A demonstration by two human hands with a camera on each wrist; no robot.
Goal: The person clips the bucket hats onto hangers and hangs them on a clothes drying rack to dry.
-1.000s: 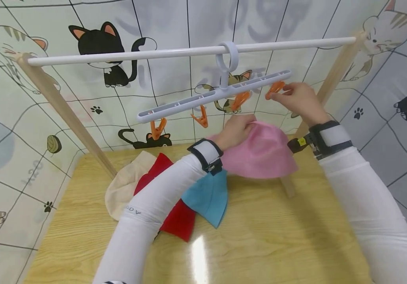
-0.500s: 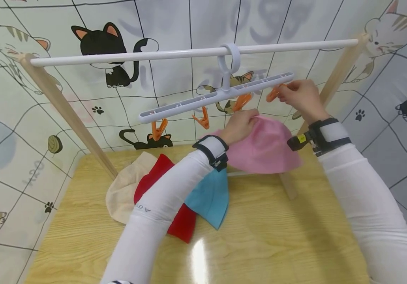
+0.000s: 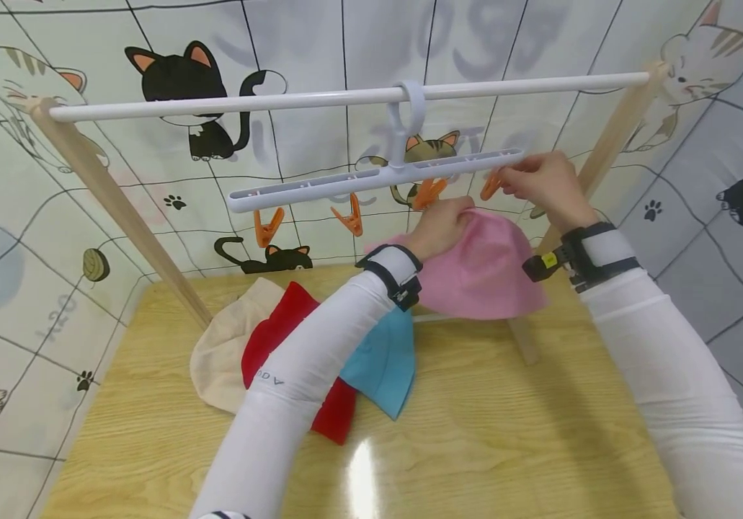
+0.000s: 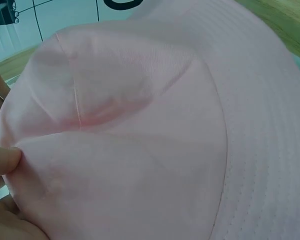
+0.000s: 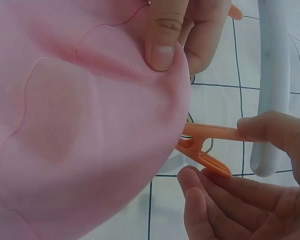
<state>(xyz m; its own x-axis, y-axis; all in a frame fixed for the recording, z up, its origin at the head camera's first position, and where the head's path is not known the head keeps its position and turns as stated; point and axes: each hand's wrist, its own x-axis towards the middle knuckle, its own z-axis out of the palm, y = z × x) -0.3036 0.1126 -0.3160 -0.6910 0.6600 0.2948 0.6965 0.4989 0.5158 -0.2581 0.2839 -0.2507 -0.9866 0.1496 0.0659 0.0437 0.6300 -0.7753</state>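
Note:
My left hand (image 3: 439, 229) pinches the crown of a pink bucket hat (image 3: 484, 277) between thumb and fingers, its brim hanging down. In the left wrist view the thumb (image 4: 5, 160) presses into the cloth. My right hand (image 3: 549, 186) grips the rightmost orange clothespin (image 3: 491, 185) of a pale grey hanger (image 3: 313, 190). The right wrist view has the thumb on one lever and fingers by the other; the clothespin's nose meets the hat's edge, and whether cloth lies between its jaws is hidden. Other orange clothespins (image 3: 269, 228) hang along the hanger.
The hanger's ring loops over a white rod (image 3: 215, 103) on wooden posts (image 3: 121, 213). Beige (image 3: 228, 353), red (image 3: 280, 317) and blue (image 3: 384, 360) hats lie overlapping on the wooden table (image 3: 475, 432), partly behind the left arm. A cat-print backdrop stands behind.
The hanger has swung, its left end rising and its right end dropping slightly. The left hand has moved slightly right and up with the pink hat; the right hand keeps its hold on the clothespin.

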